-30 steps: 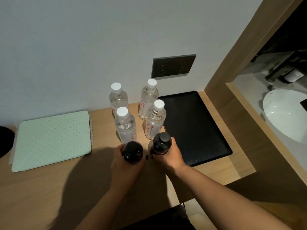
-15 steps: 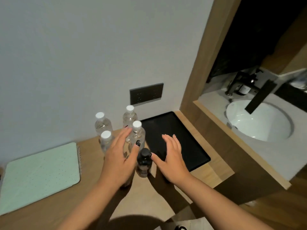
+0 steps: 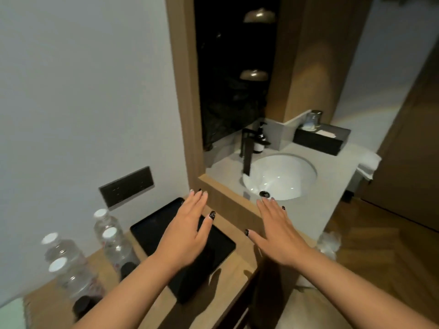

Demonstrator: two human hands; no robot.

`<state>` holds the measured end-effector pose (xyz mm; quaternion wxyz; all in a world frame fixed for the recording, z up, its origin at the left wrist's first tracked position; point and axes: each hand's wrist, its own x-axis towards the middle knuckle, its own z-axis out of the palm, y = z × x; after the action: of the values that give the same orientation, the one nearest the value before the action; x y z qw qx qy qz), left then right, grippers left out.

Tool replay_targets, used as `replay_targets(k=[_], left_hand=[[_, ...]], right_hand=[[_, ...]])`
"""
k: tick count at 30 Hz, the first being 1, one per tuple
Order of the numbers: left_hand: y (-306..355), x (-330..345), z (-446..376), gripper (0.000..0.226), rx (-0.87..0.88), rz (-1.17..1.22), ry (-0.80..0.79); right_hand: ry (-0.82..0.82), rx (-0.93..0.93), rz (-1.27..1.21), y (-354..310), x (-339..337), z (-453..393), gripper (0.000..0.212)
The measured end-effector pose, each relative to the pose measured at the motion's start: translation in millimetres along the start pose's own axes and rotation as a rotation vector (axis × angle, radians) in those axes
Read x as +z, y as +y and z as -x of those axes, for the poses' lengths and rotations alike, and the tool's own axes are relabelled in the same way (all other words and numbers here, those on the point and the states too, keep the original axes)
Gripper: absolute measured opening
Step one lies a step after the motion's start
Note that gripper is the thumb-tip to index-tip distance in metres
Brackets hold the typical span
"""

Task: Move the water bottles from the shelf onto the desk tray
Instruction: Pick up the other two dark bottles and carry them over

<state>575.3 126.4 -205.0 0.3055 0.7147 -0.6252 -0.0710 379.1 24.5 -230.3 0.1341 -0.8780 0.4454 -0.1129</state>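
Both hands are raised, palms down, fingers extended and spread; neither holds anything. The left hand (image 3: 187, 230) hovers over the black tray (image 3: 154, 230), covering part of its surface from this view. The right hand (image 3: 276, 230) hovers further right, over the wooden ledge (image 3: 228, 198) between the desk and the washbasin counter.

The tray lies flat on the wooden desk (image 3: 237, 269), near the desk's right end, below the dark wall socket plate (image 3: 126, 187). No bottle stands on the visible part of the tray.

Four clear water bottles with white caps stand upright on the desk, left of the tray:
- rear bottle (image 3: 104, 222), nearest the wall
- second bottle (image 3: 116, 248), just beside the tray's left edge
- third bottle (image 3: 59, 245), further left
- front bottle (image 3: 71, 276), nearest the camera

Two dark-capped bottles (image 3: 128, 269) stand in front of the clear ones; motion blur and the left forearm hide most of them, so their contents cannot be determined.

A pale green pad (image 3: 10, 314) is partly visible at the lower left corner. The white basin (image 3: 285, 176) with a black tap (image 3: 247, 150) sits beyond the ledge.
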Motion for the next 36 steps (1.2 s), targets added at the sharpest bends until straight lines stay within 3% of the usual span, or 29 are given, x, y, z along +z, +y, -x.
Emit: replay_targets(k=[7,19,25,36], left_hand=[[119.5,66.2,-42.1,0.062,0.124,0.054,-0.077],[304.4,205.6,-107.0,0.065,0.265,0.097,-0.239],[363.2,248.7,-147.3,0.064,0.365,0.102,-0.295],[403.3,341.7,-271.0,0.066,0.339,0.129,-0.371]], right_hand=[[0.075,0.091,0.163,125.4,-84.1,53.8,0.076],[0.098,0.407,0.028,308.2,-198.3,151.3,0.079],[0.266,0.545,-0.096,359.6,-244.8,178.2,0.073],[0.227,0.657,-0.093,475.5,-251.7,120.0,0.074]])
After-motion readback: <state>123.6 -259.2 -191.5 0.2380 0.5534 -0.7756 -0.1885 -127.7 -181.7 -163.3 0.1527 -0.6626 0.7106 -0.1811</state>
